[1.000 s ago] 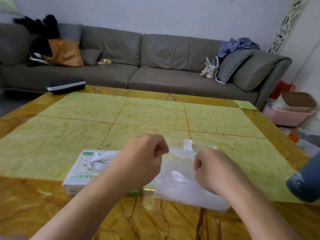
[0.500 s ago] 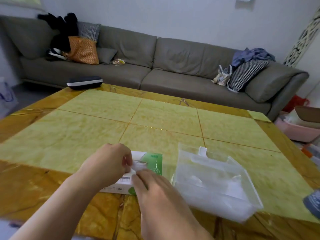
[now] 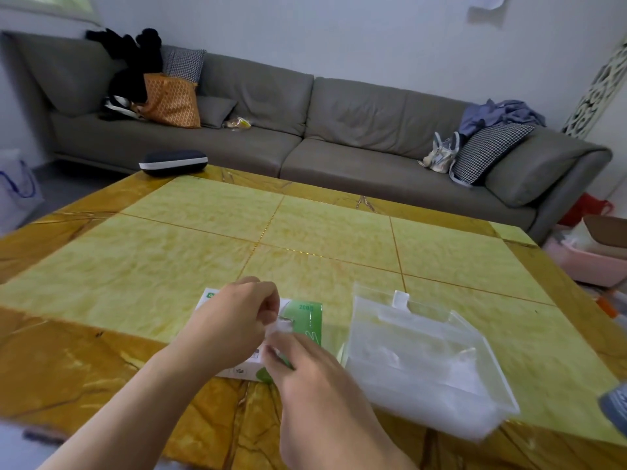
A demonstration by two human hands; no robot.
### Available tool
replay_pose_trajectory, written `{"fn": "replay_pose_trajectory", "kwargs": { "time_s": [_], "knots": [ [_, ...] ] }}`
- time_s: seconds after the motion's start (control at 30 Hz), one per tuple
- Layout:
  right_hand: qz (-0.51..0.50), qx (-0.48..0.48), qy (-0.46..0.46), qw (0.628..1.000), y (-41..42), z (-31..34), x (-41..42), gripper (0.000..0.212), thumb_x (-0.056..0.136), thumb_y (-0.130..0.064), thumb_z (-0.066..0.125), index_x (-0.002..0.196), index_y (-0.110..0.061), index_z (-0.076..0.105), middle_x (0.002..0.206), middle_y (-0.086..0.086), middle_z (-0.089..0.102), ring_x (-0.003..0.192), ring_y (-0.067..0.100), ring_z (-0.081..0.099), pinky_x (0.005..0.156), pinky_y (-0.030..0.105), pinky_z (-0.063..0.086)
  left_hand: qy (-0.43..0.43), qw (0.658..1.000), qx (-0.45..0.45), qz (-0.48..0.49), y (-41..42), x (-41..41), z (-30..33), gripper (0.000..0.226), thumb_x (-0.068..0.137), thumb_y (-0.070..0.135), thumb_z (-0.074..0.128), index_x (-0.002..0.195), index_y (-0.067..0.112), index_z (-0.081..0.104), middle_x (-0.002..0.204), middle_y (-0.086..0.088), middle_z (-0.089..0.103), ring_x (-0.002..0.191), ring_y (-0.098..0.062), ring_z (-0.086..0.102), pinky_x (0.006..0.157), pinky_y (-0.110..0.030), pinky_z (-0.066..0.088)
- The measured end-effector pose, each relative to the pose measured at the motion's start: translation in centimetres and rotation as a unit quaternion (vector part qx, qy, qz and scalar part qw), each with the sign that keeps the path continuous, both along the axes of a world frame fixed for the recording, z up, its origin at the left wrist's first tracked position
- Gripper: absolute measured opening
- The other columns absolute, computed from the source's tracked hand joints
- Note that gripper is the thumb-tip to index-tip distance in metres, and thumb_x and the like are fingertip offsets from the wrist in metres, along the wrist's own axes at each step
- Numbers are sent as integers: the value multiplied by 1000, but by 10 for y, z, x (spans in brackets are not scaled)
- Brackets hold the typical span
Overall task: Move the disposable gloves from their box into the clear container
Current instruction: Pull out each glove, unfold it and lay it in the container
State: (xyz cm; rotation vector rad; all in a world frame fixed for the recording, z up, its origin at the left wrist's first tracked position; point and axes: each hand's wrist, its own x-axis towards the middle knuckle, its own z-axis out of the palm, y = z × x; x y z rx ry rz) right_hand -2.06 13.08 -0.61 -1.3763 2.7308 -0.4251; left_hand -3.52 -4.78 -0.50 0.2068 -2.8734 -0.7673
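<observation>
A white and green glove box (image 3: 305,318) lies flat near the front of the yellow stone table (image 3: 210,239), mostly covered by my hands. Over the box, my left hand (image 3: 234,323) pinches a thin clear glove (image 3: 283,325) between its curled fingers. My right hand (image 3: 305,371) is just below it, fingertips curled and pinching the same glove at the box's opening. The clear plastic container (image 3: 424,354) stands to the right of the box, apart from both hands, with pale film inside it.
A dark oval case (image 3: 173,162) sits at the table's far left corner. Behind the table runs a grey sofa (image 3: 339,130) with cushions and bags. A pink bin (image 3: 590,262) stands on the floor at the right; a grey object (image 3: 615,405) juts in at the right edge.
Both hands left the clear container and moved left onto the glove box, where they now pinch a glove. My view has swung left.
</observation>
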Motion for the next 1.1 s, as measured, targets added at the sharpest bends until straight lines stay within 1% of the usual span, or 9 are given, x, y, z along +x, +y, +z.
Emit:
{"fn": "replay_pose_trajectory", "kwargs": {
  "time_s": [0.1, 0.2, 0.33, 0.4, 0.53, 0.63, 0.8, 0.93, 1.1],
  "knots": [
    [14, -13, 3, 1000, 1, -6, -3, 67, 84, -1, 57, 148, -16, 46, 147, -10, 35, 141, 13, 27, 112, 17, 26, -15, 999, 34, -10, -6, 0, 3, 24, 98, 15, 62, 80, 31, 59, 87, 12, 62, 78, -4, 56, 68, -18, 45],
    [18, -26, -4, 999, 2, -10, -4, 63, 86, -2, 55, 147, -17, 45, 149, -11, 37, 143, 10, 23, 104, 5, 4, -19, 996, 85, 13, -29, 9, 21, 20, 96, 17, 68, 85, 34, 68, 86, 14, 71, 81, -3, 66, 74, -24, 52],
    [17, -25, -4, 1000, 2, -13, -4, 62, 86, -1, 54, 146, -16, 45, 149, -9, 38, 143, 13, 25, 115, 14, 12, -74, 993, 90, -1, -57, 29, 34, 24, 84, 17, 82, 94, 37, 73, 92, 21, 70, 85, 4, 66, 78, -25, 55],
    [12, -22, -1, 1000, 1, -14, -4, 64, 87, -1, 54, 149, -16, 45, 152, -8, 38, 146, 14, 24, 115, 12, 6, -117, 992, 55, -8, -59, 31, 28, 28, 76, 23, 89, 93, 39, 73, 90, 19, 71, 84, 6, 65, 78, -25, 57],
    [15, -15, 6, 1000, 0, -14, -3, 67, 90, -4, 54, 155, -16, 40, 157, -7, 36, 149, 14, 21, 110, 11, -4, -72, 997, -21, 15, -42, 19, 16, 15, 83, 26, 82, 73, 35, 74, 72, 20, 72, 71, 7, 65, 61, -11, 48],
    [16, -10, 9, 1000, -1, -16, -4, 62, 88, -5, 55, 148, -16, 45, 151, -8, 40, 146, 13, 26, 114, 12, 5, -46, 998, -20, 48, -35, 12, 13, 23, 86, 15, 77, 70, 31, 72, 68, 16, 71, 66, 0, 65, 56, -12, 44],
    [11, 7, 0, 1000, -1, -15, -3, 60, 87, -6, 56, 145, -16, 46, 145, -9, 40, 142, 14, 30, 120, 22, 25, 35, 981, 183, 48, -21, 11, 27, 14, 90, 12, 77, 84, 24, 75, 75, 8, 76, 68, -5, 72, 70, -26, 56],
    [14, 11, -13, 1000, -1, -9, -2, 66, 93, -5, 55, 154, -18, 34, 153, -11, 29, 147, 11, 18, 124, 24, 16, 80, 896, 434, 40, -15, 14, 35, 5, 88, 5, 76, 93, 7, 77, 79, -11, 73, 78, -25, 76, 80, -33, 63],
    [9, 17, -19, 1000, 0, -10, -3, 70, 93, -7, 57, 157, -18, 31, 155, -12, 25, 149, 11, 16, 125, 25, 17, 110, 799, 591, 31, -17, 11, 33, 19, 80, 4, 75, 97, -3, 72, 82, -12, 64, 74, -20, 67, 78, -29, 63]
  ]
}}
